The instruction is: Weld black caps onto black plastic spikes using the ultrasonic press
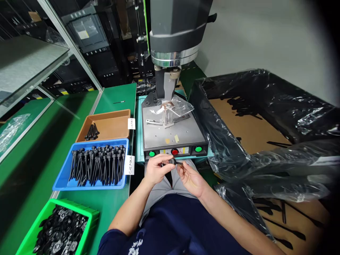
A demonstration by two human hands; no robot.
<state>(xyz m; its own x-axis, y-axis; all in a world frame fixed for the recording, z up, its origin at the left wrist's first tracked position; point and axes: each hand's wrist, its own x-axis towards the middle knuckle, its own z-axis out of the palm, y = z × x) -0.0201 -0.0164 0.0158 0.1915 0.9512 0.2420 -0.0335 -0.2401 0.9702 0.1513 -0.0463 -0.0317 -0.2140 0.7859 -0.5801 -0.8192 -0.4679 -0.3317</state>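
Both my hands meet just in front of the press machine's button panel (175,151). My left hand (157,169) pinches a small black plastic part (172,162) between thumb and fingers. My right hand (189,176) is closed on the other end of the same part, a thin black stem that pokes out to the right. Above them, the machine's grey plate (172,132) carries a fixture under crinkled clear film (174,108), below the press head (175,39).
On the green bench to my left stand a blue tray (62,182) of long black screw-like parts, a brown tray (111,124) with a few more, and a green bin (87,216) of black round pieces. A cardboard box lined with black plastic (252,131) fills the right side.
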